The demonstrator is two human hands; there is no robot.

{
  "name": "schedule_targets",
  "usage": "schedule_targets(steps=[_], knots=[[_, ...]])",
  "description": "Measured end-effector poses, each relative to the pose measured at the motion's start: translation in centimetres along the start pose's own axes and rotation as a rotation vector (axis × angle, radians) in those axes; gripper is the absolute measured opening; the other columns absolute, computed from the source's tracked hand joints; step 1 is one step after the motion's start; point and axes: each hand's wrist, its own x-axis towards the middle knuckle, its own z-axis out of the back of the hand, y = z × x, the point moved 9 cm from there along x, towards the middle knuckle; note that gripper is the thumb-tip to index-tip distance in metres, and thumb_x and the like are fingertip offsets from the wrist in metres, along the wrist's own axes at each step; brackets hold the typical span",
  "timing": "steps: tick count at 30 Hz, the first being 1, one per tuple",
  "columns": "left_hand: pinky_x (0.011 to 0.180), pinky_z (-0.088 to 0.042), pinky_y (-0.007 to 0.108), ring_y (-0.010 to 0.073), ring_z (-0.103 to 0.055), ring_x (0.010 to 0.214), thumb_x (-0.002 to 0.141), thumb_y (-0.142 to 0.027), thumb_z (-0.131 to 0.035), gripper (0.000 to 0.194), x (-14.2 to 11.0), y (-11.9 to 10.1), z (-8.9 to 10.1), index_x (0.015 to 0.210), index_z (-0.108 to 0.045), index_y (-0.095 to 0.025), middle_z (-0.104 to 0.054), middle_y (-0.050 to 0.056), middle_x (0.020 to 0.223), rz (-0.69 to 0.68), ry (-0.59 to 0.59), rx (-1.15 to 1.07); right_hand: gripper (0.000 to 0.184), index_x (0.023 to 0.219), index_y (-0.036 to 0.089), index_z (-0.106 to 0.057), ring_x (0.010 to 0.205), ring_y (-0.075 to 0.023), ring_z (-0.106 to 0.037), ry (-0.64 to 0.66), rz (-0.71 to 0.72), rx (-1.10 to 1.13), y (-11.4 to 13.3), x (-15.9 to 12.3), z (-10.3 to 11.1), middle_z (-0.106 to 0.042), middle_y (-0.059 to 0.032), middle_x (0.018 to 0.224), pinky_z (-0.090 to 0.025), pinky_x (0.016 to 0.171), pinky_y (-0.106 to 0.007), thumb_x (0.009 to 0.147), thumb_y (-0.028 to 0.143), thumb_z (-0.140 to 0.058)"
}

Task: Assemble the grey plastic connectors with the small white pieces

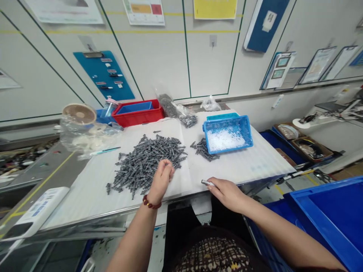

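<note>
My left hand (163, 176) is at the near right edge of a big pile of small grey plastic parts (147, 160), its fingers curled in. Whatever may be between those fingers is hidden. Above the table's front edge, my right hand (228, 192) is closed around a short metal-tipped tool (208, 183), whose tip points left; its exact kind does not show. A smaller heap of grey parts (204, 150) lies beyond that hand. Beside this heap a blue bin (250, 132), tilted toward me, holds many small white translucent pieces (225, 139).
White sheeting (176, 189) covers the table. Toward the back are a red bin (138, 119), bagged parts (187, 117) and a fan (79, 113). A white power strip (42, 207) lies at left. Large blue crates (329, 215) stand low on the right.
</note>
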Motion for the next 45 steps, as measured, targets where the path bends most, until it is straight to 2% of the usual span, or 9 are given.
schedule_targets(steps=[2,5,8,10,15,21,27,33,45], knots=[[0.037,-0.026,0.017,0.0082,-0.034,0.039,0.084,-0.04,-0.041,0.02,-1.8,0.6,-2.8,0.079,-0.044,-0.02,-0.041,-0.007,0.053,0.051,0.147,-0.194,0.021,0.09,0.02,-0.051,0.067,-0.0158,-0.053,-0.014,0.004,-0.013,0.2,-0.1,0.1,-0.058,-0.0018,0.076,-0.031,0.059,-0.024,0.094,0.028,-0.032],[0.049,-0.041,0.022,0.0111,-0.05,0.055,0.086,-0.038,-0.041,0.024,-3.6,-0.5,-4.6,0.076,-0.049,-0.018,-0.054,0.0,0.068,-0.035,0.23,-0.185,0.021,0.082,0.02,-0.051,0.065,-0.0148,-0.05,-0.017,-0.006,-0.037,0.3,-0.4,0.2,-0.056,-0.0011,0.072,-0.03,0.058,-0.024,0.093,0.026,-0.034],[0.069,-0.047,0.027,0.016,-0.055,0.079,0.084,-0.033,-0.046,0.023,-4.4,-2.3,-4.3,0.074,-0.06,-0.017,-0.057,0.005,0.082,-0.223,0.189,0.02,0.021,0.08,0.019,-0.051,0.065,-0.0143,-0.049,-0.019,-0.02,-0.051,0.3,-0.6,0.4,-0.055,-0.0007,0.071,-0.029,0.058,-0.023,0.093,0.027,-0.036],[0.069,-0.047,0.026,0.0153,-0.055,0.076,0.083,-0.03,-0.049,0.021,-4.6,-2.6,-4.1,0.076,-0.065,-0.017,-0.058,0.004,0.08,-0.273,0.174,0.111,0.022,0.08,0.019,-0.051,0.066,-0.0142,-0.049,-0.013,-0.013,-0.062,0.4,-0.7,0.4,-0.055,-0.0007,0.072,-0.028,0.058,-0.023,0.093,0.027,-0.036],[0.047,-0.047,0.022,0.0102,-0.055,0.049,0.078,-0.03,-0.057,0.016,-5.2,-0.8,-4.1,0.08,-0.066,-0.018,-0.062,0.001,0.072,-0.116,0.198,0.035,0.022,0.078,0.019,-0.052,0.066,-0.014,-0.049,0.017,-0.002,-0.109,0.6,-0.9,0.3,-0.056,-0.0005,0.071,-0.027,0.057,-0.023,0.092,0.026,-0.037],[0.063,-0.057,0.027,0.017,-0.068,0.067,0.074,-0.032,-0.063,0.015,-6.1,-0.3,-3.6,0.077,-0.066,-0.018,-0.069,0.003,0.078,-0.078,0.165,-0.047,0.019,0.08,0.018,-0.055,0.069,-0.0145,-0.051,0.032,-0.001,-0.153,0.9,-1.0,0.4,-0.06,-0.0016,0.074,-0.027,0.059,-0.023,0.09,0.023,-0.04],[0.063,-0.058,0.027,0.0191,-0.07,0.067,0.074,-0.029,-0.062,0.012,-6.4,-0.4,-3.5,0.076,-0.063,-0.017,-0.07,0.003,0.07,-0.064,0.141,-0.057,0.02,0.084,0.017,-0.057,0.069,-0.0147,-0.05,0.067,0.037,-0.158,1.5,-0.9,0.2,-0.06,-0.0024,0.076,-0.027,0.058,-0.023,0.091,0.024,-0.04],[0.065,-0.057,0.026,0.0171,-0.069,0.067,0.076,-0.028,-0.063,0.011,-6.8,-1.3,-3.8,0.076,-0.065,-0.017,-0.07,0.004,0.075,-0.164,0.168,-0.01,0.02,0.081,0.018,-0.059,0.065,-0.0135,-0.049,0.087,0.023,-0.182,1.8,-0.9,0.1,-0.059,-0.0007,0.071,-0.024,0.056,-0.024,0.09,0.022,-0.042],[0.061,-0.053,0.022,0.0142,-0.066,0.065,0.083,-0.033,-0.059,0.016,-8.7,-4.0,-5.7,0.08,-0.068,-0.019,-0.071,0.003,0.074,-0.543,0.277,0.335,0.024,0.074,0.018,-0.061,0.064,-0.0147,-0.055,0.087,0.038,-0.306,2.2,-1.1,-0.4,-0.063,-0.0018,0.069,-0.02,0.053,-0.025,0.088,0.031,-0.046]])
